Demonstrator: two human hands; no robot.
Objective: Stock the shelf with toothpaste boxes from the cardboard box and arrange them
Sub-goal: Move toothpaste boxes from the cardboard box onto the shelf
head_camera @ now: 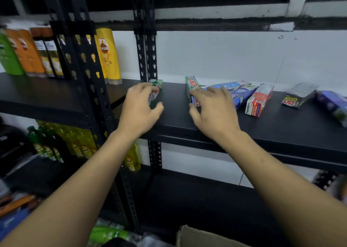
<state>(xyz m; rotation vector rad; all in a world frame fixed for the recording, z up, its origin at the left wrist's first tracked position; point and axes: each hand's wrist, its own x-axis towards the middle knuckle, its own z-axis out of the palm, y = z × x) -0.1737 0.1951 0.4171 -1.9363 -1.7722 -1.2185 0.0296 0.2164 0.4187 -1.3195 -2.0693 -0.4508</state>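
Now, arms outstretched, left hand (139, 106) grips left green box (157, 85), right hand (213, 109) grips right green box (190, 84)

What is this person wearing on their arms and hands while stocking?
Nothing that shows: the left hand and right hand are bare, with no gloves, rings or watch visible, and both forearms are uncovered, with no sleeves in view.

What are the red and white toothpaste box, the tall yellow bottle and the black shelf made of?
Red and white toothpaste box: probably thin printed card, crisp folded edges. Tall yellow bottle: likely glossy plastic, smooth rounded sides. Black shelf board: matte; wood or metal, I cannot tell.
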